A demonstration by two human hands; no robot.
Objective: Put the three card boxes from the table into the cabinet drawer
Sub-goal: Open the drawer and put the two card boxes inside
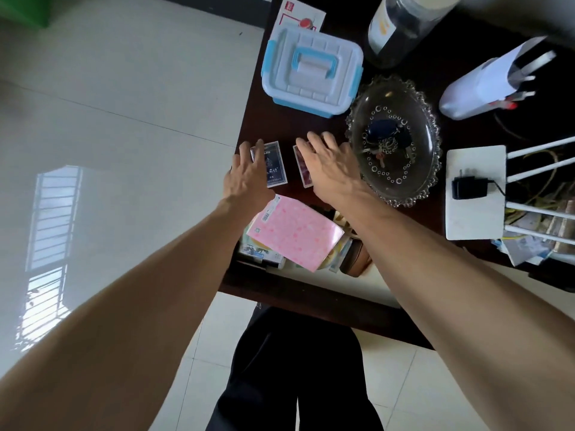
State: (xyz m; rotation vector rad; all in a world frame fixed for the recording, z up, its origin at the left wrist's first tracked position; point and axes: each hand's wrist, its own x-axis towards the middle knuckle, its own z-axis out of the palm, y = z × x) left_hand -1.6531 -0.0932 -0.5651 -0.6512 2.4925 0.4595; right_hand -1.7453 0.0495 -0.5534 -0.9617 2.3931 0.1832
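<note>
Writing on the blue card box is present as small white lines near its lower end but is too blurred to read; a barcode and a square code show on the corner of the pink packet, also unreadable. Both card boxes seen lie flat on the dark table near its left edge, side by side with a narrow strip of bare table between them; a third box cannot be made out. The left hand reaches forward palm down, fingers spread and loosely extended over the left side of the blue card box, touching or just above it, not closed on it. The right hand lies palm down with fingers splayed over the red card box, covering most of it; grip not confirmed. Just right of that hand sits a glass dish holding keys. Beyond the boxes stands a white and blue storage case. The pink packet rests on clutter in an open drawer below the table edge, nearest the person.
</note>
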